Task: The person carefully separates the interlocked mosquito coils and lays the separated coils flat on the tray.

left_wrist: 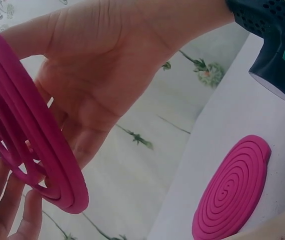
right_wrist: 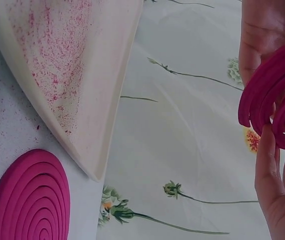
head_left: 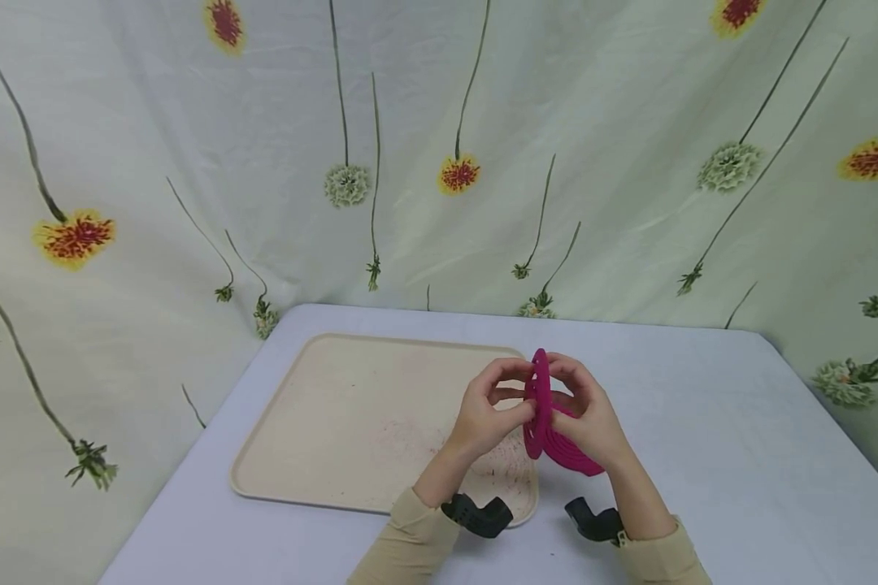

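Both hands hold up one magenta spiral disc (head_left: 537,406), seen edge-on in the head view, above the tray's right end. The left hand (head_left: 486,410) pinches it from the left with thumb and fingers; the right hand (head_left: 588,414) grips its other side. Gaps show between the disc's rings in the left wrist view, where the disc (left_wrist: 42,130) is tilted. A second magenta spiral (right_wrist: 30,200) lies flat on the table beside the tray, partly behind the right hand in the head view, its rings close together.
A beige tray (head_left: 336,422) with pink specks near its right end lies on the white table (head_left: 702,406). Behind the table hangs a pale cloth (head_left: 629,244) printed with flowers. Black devices are strapped to both wrists.
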### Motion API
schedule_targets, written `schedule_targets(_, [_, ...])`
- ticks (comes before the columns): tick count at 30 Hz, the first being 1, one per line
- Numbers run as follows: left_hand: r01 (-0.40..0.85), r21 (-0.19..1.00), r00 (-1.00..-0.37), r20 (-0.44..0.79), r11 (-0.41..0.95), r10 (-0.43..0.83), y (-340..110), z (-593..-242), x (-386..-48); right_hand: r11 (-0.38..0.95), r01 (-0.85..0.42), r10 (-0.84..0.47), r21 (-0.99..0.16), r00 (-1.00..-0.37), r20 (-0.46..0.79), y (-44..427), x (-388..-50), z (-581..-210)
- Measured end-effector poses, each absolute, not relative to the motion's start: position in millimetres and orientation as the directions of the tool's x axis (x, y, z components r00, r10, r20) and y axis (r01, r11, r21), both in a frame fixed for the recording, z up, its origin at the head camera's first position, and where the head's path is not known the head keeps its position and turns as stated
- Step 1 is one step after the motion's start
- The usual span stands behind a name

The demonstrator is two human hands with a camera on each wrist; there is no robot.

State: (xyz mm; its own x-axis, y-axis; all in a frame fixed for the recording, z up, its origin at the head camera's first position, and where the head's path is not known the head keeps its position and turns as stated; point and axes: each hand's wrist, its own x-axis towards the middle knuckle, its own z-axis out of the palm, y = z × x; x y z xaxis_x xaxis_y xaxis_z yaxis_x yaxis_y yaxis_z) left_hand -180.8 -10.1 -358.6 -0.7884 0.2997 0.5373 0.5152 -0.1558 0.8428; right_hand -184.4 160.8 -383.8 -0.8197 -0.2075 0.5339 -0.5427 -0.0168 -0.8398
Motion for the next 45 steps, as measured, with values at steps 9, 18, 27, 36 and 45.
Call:
schedule_targets(9, [0.535, 0.832, -0.792, 0.554, -0.145, 0.257, -6, -386, -200, -0.017, -0.546, -0.215, -0.837, -0.816, 0.537, 161, -185, -384])
schedule_targets(18, [0.516, 0.832, -0.786, 0.555, -0.205, 0.271, -6, -386, -200, -0.047, -0.555, -0.229, -0.83, -0.803, 0.55, 161, -186, -384])
schedule_targets(27, [0.51, 0.834, -0.792, 0.551, -0.213, 0.262, -3, -385, -198, -0.046, -0.554, -0.206, -0.831, -0.809, 0.551, 161, -186, -385])
schedule_targets(36, [0.489, 0.848, -0.798, 0.529, -0.202, 0.288, -4, -386, -198, -0.013, -0.531, -0.235, -0.847, -0.822, 0.519, 165, -185, -381])
schedule_targets(45, [0.477, 0.855, -0.793, 0.518, -0.203, 0.321, -7, -384, -200, 0.004, -0.554, -0.26, -0.832, -0.804, 0.534, 167, -183, -377])
